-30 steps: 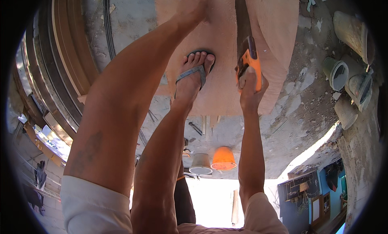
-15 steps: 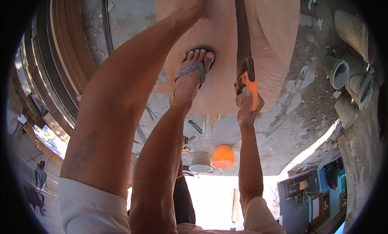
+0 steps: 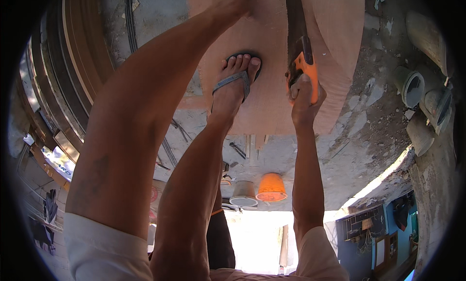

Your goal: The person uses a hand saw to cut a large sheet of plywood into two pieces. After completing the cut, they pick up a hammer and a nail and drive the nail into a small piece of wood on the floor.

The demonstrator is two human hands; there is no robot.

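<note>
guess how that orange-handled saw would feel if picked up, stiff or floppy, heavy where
The saw may flex sideways, as its long blade looks like flat metal. It probably balances toward the orange handle, which looks bulkier than the blade.

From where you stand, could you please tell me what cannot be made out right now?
Left hand: head view; its fingers run past the top edge, so its grip is unclear.
Saw blade: head view; far end cut off by the top edge.
Wooden board: head view; far end cut off there too.
Right hand: head view; partly hidden by the orange handle.
Bright patch: head view; detail lost to glare.
</note>
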